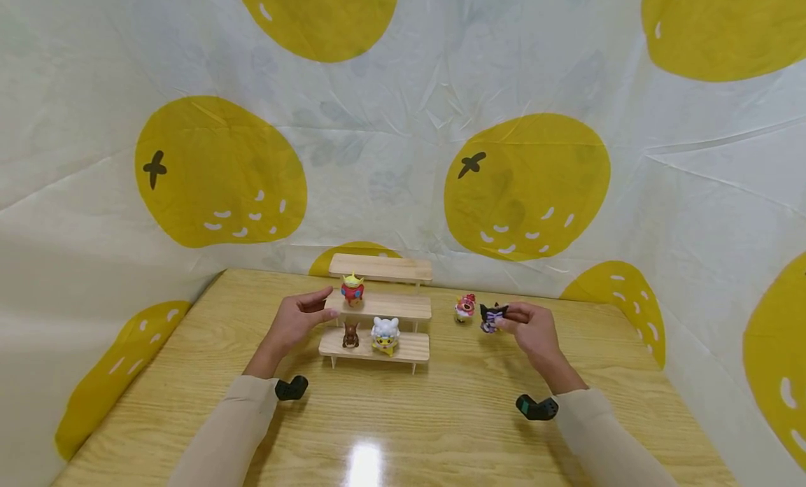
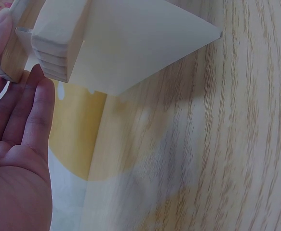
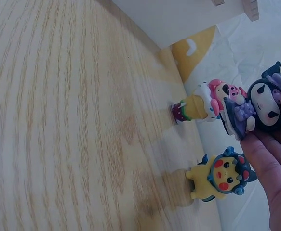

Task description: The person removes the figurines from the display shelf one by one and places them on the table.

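My left hand (image 1: pixel 300 320) grips the left end of the middle tier of a wooden three-tier display stand (image 1: pixel 397 306), thumb at its front edge and fingers behind. Beside it on that tier stands a red figurine with a yellow-green top (image 1: pixel 352 290). The bottom tier carries a brown figurine (image 1: pixel 350 336) and a yellow figurine with a white hood (image 1: pixel 385 335). Right of the stand, my right hand (image 1: pixel 534 331) pinches a black-and-purple figurine with pointed ears (image 3: pixel 265 103) between thumb and fingers. Next to it stands a pink figurine on an ice-cream cone base (image 3: pixel 198 107).
A yellow figurine with a dark blue hood (image 3: pixel 221 174) stands on the table near the right hand, hidden in the head view. The wooden table (image 1: pixel 403 417) meets a white cloth backdrop with yellow fruit print (image 1: pixel 378 172) behind the stand.
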### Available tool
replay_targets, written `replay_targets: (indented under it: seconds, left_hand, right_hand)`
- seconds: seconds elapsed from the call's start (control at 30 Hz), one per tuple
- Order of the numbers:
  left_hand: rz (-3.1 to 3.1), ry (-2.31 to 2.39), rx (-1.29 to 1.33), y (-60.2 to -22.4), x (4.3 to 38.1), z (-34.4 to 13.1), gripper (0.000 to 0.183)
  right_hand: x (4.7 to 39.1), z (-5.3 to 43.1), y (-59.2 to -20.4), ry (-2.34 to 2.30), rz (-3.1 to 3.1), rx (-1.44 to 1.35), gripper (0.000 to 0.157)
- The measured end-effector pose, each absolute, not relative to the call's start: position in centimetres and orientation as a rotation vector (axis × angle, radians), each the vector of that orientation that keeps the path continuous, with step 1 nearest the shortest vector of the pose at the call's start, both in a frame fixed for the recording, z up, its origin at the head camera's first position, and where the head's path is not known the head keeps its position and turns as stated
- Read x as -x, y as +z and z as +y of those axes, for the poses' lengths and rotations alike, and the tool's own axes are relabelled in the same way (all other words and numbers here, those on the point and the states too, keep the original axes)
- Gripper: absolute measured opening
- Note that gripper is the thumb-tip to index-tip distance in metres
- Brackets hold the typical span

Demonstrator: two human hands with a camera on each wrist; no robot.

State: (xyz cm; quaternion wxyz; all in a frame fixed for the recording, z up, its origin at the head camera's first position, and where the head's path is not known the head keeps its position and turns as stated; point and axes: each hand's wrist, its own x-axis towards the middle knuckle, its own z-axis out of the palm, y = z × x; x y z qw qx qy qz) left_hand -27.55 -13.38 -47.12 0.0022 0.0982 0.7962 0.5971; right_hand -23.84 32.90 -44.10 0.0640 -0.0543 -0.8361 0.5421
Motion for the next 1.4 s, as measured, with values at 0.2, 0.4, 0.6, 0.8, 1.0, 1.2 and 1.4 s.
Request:
replay_targets:
  seconds: [0.2, 0.4, 0.6, 0.8, 1.0, 1.2, 1.4]
  left_hand:
    - [2.5, 1.865, -0.308, -47.1, 27.5, -13.4, 0.062]
    - [2.506, 1.864, -0.303, -47.1, 27.5, -13.4, 0.061]
    - [2.493, 1.875, -0.305, -47.1, 27.5, -13.4, 0.061]
    - [2.489, 1.874, -0.31, -47.0, 27.5, -13.4, 0.061]
    - [2.484, 1.865, -0.321, -46.9, 27.4, -13.4, 0.063]
    - [2.481, 1.865, -0.314, -46.8, 27.4, -13.3, 0.061]
    - [2.478, 1.861, -0.315, -46.7, 27.3, -13.4, 0.061]
  right_hand:
    - [23.7, 33.0, -44.2, 1.656, -2.513, 0.146, 0.034]
    - [23.6, 33.2, -44.4, 1.654, -2.503, 0.136, 0.032]
    - [23.7, 33.4, -44.7, 1.652, -2.498, 0.132, 0.031]
    - [23.6, 33.6, -44.7, 1.682, -2.491, 0.14, 0.034]
    - [23.4, 33.9, -44.8, 1.675, -2.503, 0.165, 0.036]
    - [23.5, 34.3, -45.1, 1.677, -2.5, 0.15, 0.036]
    - [23.5, 34.5, -45.5, 1.683, -2.499, 0.148, 0.035]
